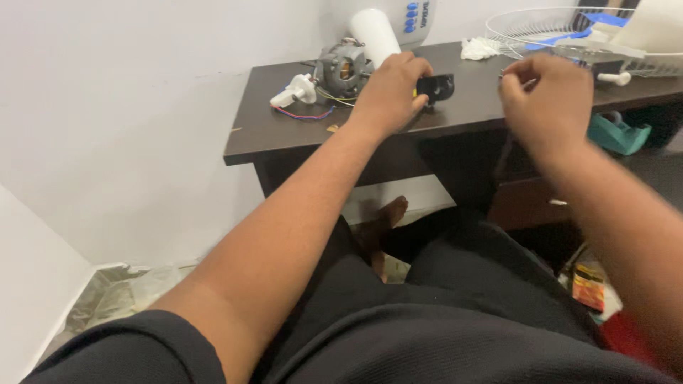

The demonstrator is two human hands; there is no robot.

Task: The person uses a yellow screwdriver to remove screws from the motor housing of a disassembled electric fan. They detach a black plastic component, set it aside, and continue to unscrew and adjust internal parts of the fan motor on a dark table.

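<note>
My left hand [390, 91] reaches over dark desk [270, 131], fingers curled around small black box-shaped part [436, 87]; part rests on desktop, long axis running left-right, free end pointing toward my right hand [546, 96]. Right hand hovers just above desk, fingertips pinched narrow; cannot tell what, if anything, sits between them. Behind left hand: bare fan motor [341, 69] with loose wires, white fan housing [376, 33]. Wire fan guard [548, 32] lies at far right.

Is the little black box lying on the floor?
No, the small black box is up on the dark wooden desk, held by the fingers of the left hand.
</note>
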